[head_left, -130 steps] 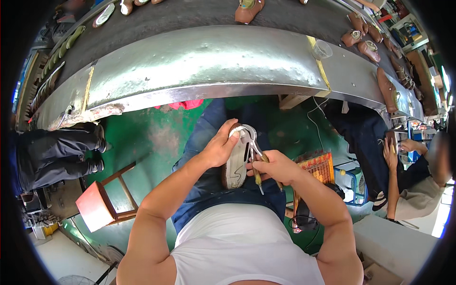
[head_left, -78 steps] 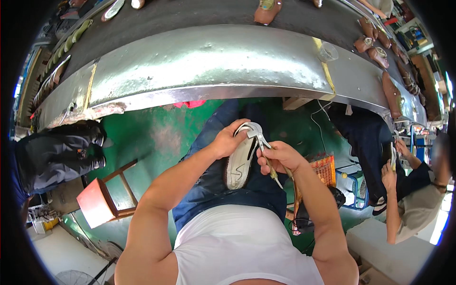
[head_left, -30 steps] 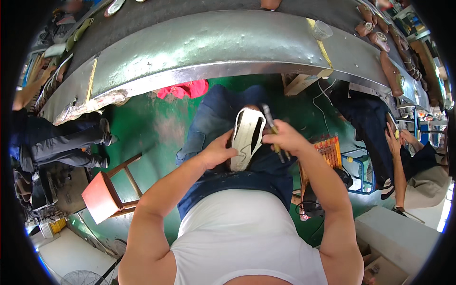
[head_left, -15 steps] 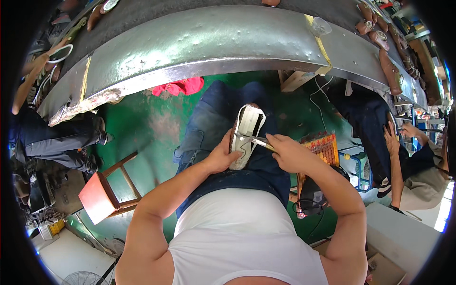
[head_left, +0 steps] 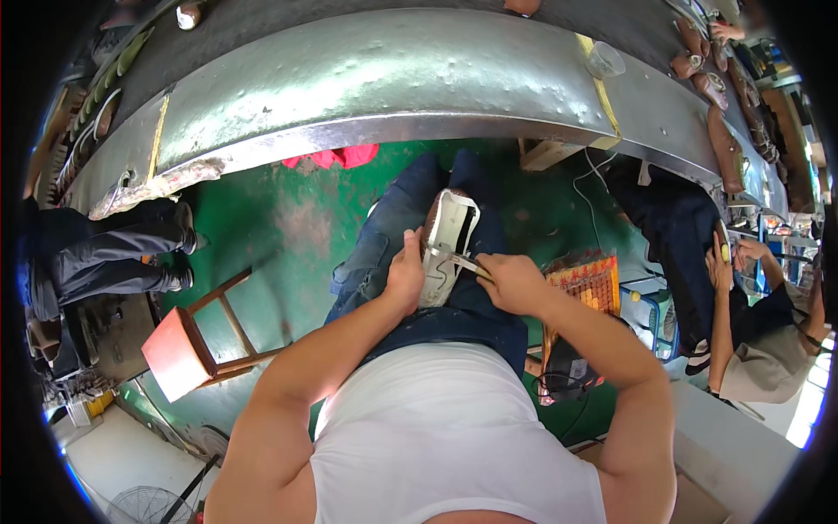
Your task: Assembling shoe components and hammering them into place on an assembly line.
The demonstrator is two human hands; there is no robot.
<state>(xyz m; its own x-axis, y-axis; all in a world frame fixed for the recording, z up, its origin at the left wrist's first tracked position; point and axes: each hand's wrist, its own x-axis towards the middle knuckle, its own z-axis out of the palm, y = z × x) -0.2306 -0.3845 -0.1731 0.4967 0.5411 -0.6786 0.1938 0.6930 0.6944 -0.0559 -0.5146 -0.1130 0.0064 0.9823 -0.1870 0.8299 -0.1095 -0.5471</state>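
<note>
- The shoe point(head_left: 448, 243) lay sole-side up on the person's lap, toe pointing away, over dark blue trousers point(head_left: 397, 223).
- The left hand point(head_left: 406, 272) was closed around the shoe's near left edge, steadying it.
- The right hand point(head_left: 513, 281) was clamped on the handles of metal pliers point(head_left: 457, 260), whose nose reached onto the shoe's rim at the heel end.
- As a judgement, the work looked part done: a pale band of material already lay folded over most of the rim, while the heel end under the pliers seemed not yet finished. How much was truly fastened could not be told.
- The shoe's underside showed a dull brown oval middle framed by a smooth, off-white border, long and narrow with a rounded toe.
- The pliers were slim, grey and shiny.
- Ahead ran a long tabletop point(head_left: 393, 79) of dented, scuffed sheet metal, with brown shoes point(head_left: 723, 131) lined along its right end.
- A wooden stool point(head_left: 188, 349) with a red seat stood on the green floor point(head_left: 288, 218) to the left; an orange crate point(head_left: 587, 281) sat just right of the lap.
</note>
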